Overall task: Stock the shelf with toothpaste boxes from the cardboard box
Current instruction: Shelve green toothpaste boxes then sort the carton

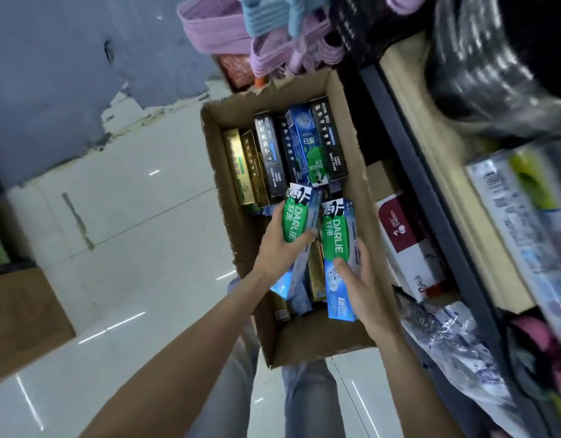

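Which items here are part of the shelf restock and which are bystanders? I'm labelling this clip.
Job: left hand and right hand, each gripping a green Darlie toothpaste box; cardboard box; shelf.
Bystanders: pink hangers; red-and-white carton.

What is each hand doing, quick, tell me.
Left hand: holding a green toothpaste box.
Right hand: holding another green toothpaste box.

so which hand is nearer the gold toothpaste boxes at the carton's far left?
Left. The left hand, holding a green Darlie box, sits just below the gold boxes. The right hand holds another Darlie box farther right, near the carton's right wall.
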A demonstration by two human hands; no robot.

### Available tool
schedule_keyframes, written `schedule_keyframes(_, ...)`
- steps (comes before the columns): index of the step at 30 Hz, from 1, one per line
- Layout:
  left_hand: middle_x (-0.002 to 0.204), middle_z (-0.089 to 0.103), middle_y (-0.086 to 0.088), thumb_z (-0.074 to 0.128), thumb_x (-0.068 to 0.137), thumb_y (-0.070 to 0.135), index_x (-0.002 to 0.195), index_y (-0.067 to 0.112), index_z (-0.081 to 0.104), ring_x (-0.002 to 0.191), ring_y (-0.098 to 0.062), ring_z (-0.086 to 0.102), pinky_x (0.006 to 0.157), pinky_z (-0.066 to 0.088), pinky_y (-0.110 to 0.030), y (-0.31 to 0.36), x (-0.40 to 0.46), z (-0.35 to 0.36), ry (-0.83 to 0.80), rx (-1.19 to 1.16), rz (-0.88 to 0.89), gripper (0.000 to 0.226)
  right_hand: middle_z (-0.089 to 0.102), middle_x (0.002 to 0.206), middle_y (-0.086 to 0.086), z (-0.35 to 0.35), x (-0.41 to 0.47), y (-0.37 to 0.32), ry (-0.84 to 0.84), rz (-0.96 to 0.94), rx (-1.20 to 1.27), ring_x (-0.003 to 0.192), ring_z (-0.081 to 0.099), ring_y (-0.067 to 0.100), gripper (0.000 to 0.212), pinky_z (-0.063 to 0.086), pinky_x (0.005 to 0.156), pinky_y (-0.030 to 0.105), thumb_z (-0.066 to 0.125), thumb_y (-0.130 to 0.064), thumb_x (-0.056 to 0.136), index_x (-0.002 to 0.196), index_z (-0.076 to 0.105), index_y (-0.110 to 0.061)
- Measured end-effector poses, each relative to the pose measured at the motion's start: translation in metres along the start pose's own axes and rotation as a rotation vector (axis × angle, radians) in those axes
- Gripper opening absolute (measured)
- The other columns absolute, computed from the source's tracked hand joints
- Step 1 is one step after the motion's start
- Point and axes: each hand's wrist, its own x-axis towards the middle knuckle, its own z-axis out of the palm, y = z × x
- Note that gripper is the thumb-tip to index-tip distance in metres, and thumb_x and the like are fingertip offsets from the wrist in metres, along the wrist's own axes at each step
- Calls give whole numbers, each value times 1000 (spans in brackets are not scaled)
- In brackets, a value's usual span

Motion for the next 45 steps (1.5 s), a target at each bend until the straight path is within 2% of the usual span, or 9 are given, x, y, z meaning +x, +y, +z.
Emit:
schedule_keyframes(3,98,49,30,60,90,37,133,39,21,83,15,54,72,39,-3,68,-41,-31,-47,-27,4,58,55,127,-7,-18,-40,-49,25,-27,19,113,56,13,47,45,96,41,58,-49,85,127,37,-50)
schedule_keyframes(8,125,51,-3,54,93,18,145,20,15,101,-16,58,92,48,-34,155,-95,-73,-117,-278,-23,65,54,106,1,-38,-99,-133,58,-84,122,96,56,23,33,47,83,37,58,-15,91,113,33,-17)
schedule_keyframes(13,117,56,-5,45,95,1,138,10,33,82,-4,62,70,53,-16,216,-132,-102,-87,-271,186,46,55,95,-15,-67,-150,-192,80,-224,73,77,58,-16,24,46,67,8,61,-18,90,107,44,-24)
schedule_keyframes(19,87,61,11,71,83,22,100,21,53,73,0,58,68,49,-20,303,-130,-130,68,52,484,25,64,103,-9,-106,-182,-257,319,-337,3,89,60,-5,31,46,78,16,71,-19,83,110,57,-23)
schedule_keyframes(25,92,61,16,72,82,30,104,22,51,80,8,59,73,47,-15,364,-111,-117,-17,265,724,31,60,111,-7,-147,-179,-317,649,-483,-225,110,56,16,42,43,93,33,73,-13,80,117,54,-20)
schedule_keyframes(31,94,66,9,73,81,27,107,15,56,80,7,59,72,46,-9,391,-95,-80,-87,132,711,33,60,118,4,-203,-108,-353,837,-560,-452,110,55,24,42,45,91,39,69,-8,82,119,48,-15)
schedule_keyframes(37,100,71,1,74,71,44,103,18,62,97,-18,68,88,54,-48,390,-88,-31,-181,-142,500,43,53,130,14,-278,-62,-299,852,-227,-831,117,47,34,56,42,90,41,56,3,86,135,43,-20)
schedule_keyframes(41,97,69,-3,74,68,50,102,15,59,95,-20,67,83,56,-43,389,-86,10,-201,-123,431,51,42,139,19,-303,-76,-271,958,-112,-980,126,36,39,52,34,101,48,58,-10,89,139,43,-13)
schedule_keyframes(45,96,64,-4,68,86,23,110,6,54,93,-17,64,72,57,-25,393,-87,55,-290,-220,319,32,44,137,15,-272,-101,-297,979,-398,-767,127,38,32,47,35,102,43,56,-25,92,135,45,-9)
